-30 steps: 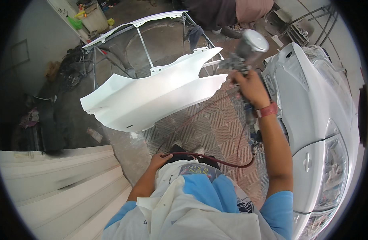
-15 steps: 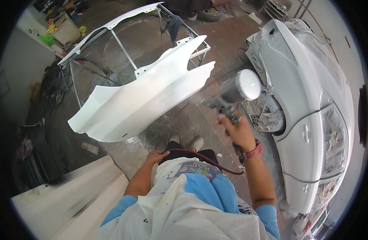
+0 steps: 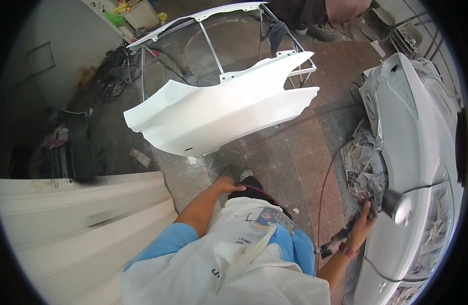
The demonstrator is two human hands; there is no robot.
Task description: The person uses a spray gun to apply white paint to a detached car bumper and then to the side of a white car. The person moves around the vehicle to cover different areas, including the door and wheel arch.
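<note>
My right hand point(image 3: 362, 230) is closed round a spray gun point(image 3: 370, 202), low at the right beside the white car. The gun's cup point(image 3: 398, 206) is tipped sideways and slightly blurred. At my waist, my left hand point(image 3: 229, 185) is closed on a dark red air hose point(image 3: 267, 195), which runs across my front. A white car fender point(image 3: 218, 113) rests ahead on a metal stand point(image 3: 211, 48), apart from both hands. Behind it, a long narrow white panel point(image 3: 185, 25) lies along the same stand.
To my right stands the white car point(image 3: 414, 137), its wheel and windows masked with newspaper point(image 3: 363, 165). Ribbed white panelling point(image 3: 91, 223) fills the near left. A dark cloth point(image 3: 277, 35) hangs on the stand. Another person point(image 3: 315, 10) is at the far side.
My right hand has swung the spray gun away from the fender's right end, back and right toward the car. My view has shifted left. The left hand still grips the hose.
</note>
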